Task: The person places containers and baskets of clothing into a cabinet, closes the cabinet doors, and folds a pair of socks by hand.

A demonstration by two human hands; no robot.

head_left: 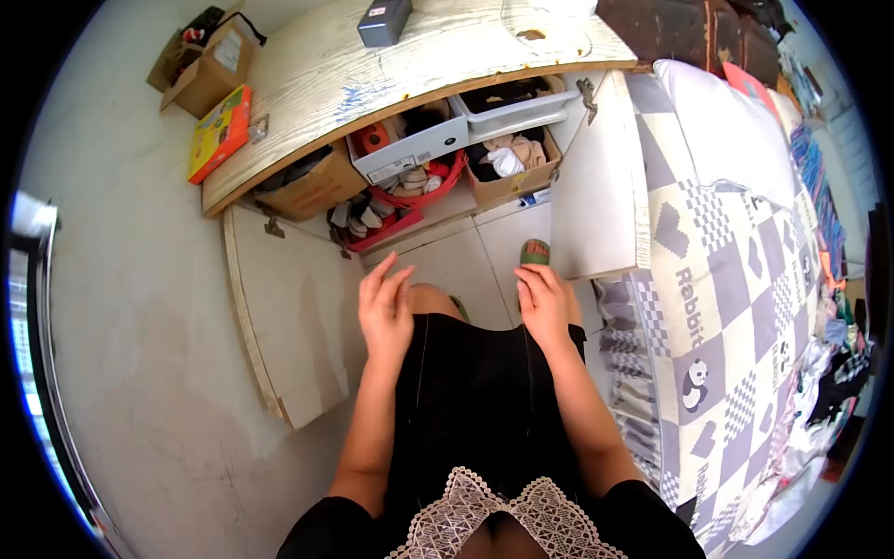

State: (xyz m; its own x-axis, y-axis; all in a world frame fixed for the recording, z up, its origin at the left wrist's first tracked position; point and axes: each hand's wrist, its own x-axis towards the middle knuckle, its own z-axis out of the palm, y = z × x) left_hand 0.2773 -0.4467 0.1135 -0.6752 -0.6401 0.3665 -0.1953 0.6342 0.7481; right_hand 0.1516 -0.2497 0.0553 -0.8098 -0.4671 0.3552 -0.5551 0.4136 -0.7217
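Note:
Both hands hover over my lap, in front of an open low cabinet. My left hand (pixel 386 307) has its fingers apart and holds nothing. My right hand (pixel 545 300) is near my knee, fingers loosely bent and apart, with nothing in it. Inside the cabinet are a grey-white box (pixel 410 149), a clear plastic bin (pixel 517 114), a cardboard box of clothes (pixel 512 186), a red basket (pixel 430 197), a red tray (pixel 386 231) of cloth items and a brown carton (pixel 321 186). Neither hand touches them.
Cabinet doors stand open at left (pixel 289 317) and right (pixel 601 186). The worn cabinet top (pixel 438 56) bears a dark grey box (pixel 384 23), a yellow-red box (pixel 220 135) and an open carton (pixel 219 67). A patterned bed (pixel 726 326) is at right.

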